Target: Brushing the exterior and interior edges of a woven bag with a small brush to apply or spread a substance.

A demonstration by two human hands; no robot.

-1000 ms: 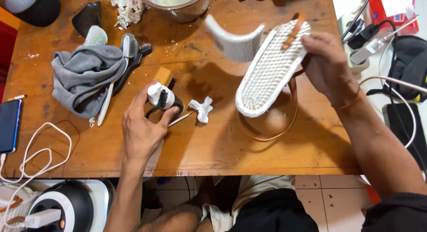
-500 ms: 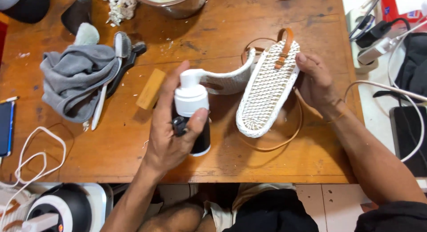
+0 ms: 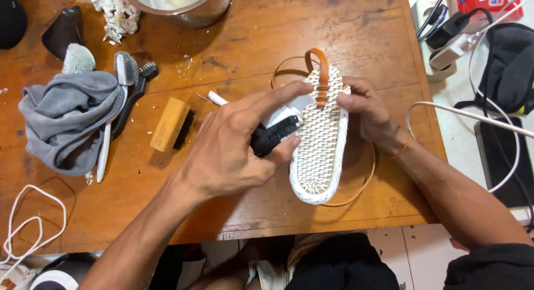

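While the right hand (image 3: 370, 114) pinches the white woven sandal (image 3: 321, 145) at its tan strap (image 3: 318, 73), tilted over the wooden table (image 3: 356, 39), the left hand (image 3: 233, 151) wraps a black pump bottle (image 3: 272, 135), forefinger stretched over its white head, probably ready to press. Cleaner onto the ribbed weave seems the step; next wants aim at the sole.

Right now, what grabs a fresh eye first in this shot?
The white woven sandal with tan straps, mid-table, steadied by the right hand. The left hand holds a black-and-white pump bottle right against it. Left of that lie a wooden brush and a crumpled grey cloth.
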